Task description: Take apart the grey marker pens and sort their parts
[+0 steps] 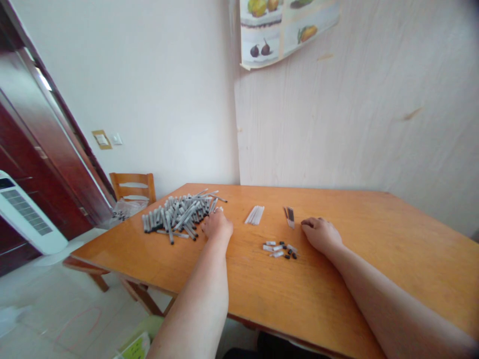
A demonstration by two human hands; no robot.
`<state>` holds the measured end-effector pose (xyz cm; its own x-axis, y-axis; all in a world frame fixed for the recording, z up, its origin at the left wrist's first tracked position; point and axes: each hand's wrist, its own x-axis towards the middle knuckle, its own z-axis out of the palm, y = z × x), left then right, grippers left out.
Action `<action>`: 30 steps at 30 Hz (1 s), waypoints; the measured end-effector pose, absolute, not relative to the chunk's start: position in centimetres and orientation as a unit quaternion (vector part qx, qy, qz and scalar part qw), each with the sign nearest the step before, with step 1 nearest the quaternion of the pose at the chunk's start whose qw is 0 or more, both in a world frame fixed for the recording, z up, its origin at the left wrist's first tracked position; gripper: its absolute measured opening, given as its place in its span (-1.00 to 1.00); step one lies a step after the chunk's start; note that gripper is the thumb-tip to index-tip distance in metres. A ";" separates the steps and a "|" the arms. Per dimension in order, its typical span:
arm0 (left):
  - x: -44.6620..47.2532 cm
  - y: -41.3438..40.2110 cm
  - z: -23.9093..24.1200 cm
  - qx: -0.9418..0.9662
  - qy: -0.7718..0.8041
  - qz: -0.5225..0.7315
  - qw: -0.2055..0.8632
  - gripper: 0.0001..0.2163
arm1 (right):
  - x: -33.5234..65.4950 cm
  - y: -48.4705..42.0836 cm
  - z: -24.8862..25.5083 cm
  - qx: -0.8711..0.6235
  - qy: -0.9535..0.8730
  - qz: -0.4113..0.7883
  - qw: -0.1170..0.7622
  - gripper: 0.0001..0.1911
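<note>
A large heap of grey-white pens with dark ends [179, 214] lies on the left part of the table. At the heap's right edge is my left hand [219, 225]; its fingers point toward the pens and are mostly hidden, so a grip cannot be made out. My right hand [321, 232] rests on the tabletop with loosely bent fingers and nothing visible in them. Just left of it lie several thin dark pen refills [289, 216]. Between the hands is a row of white tubes [255, 215], apparently pen barrels. Nearer me are scattered small clear and black pen parts [278, 249].
The wooden table [262, 284] stands against the wall. A wooden chair [132, 187] with a plastic bag on it is beyond its left side. A white appliance [30, 214] stands by the dark red door. A yellow-green item [136, 346] is below the table's front edge.
</note>
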<state>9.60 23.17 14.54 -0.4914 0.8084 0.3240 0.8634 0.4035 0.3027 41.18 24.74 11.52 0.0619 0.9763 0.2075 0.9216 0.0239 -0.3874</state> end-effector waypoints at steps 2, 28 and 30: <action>9.4 23.3 14.2 -0.510 -0.831 -0.211 0.067 -0.67 | 41.2 24.7 11.6 -0.694 -0.683 0.062 0.219 -0.62; 18.7 20.5 15.8 -0.815 -0.450 -0.363 0.043 -0.67 | 37.0 21.0 15.2 -0.428 -0.513 0.501 0.551 -0.53; 19.1 20.3 15.8 -0.828 -0.432 -0.354 0.046 -0.67 | 37.0 21.0 15.2 -0.410 -0.496 0.522 0.559 -0.55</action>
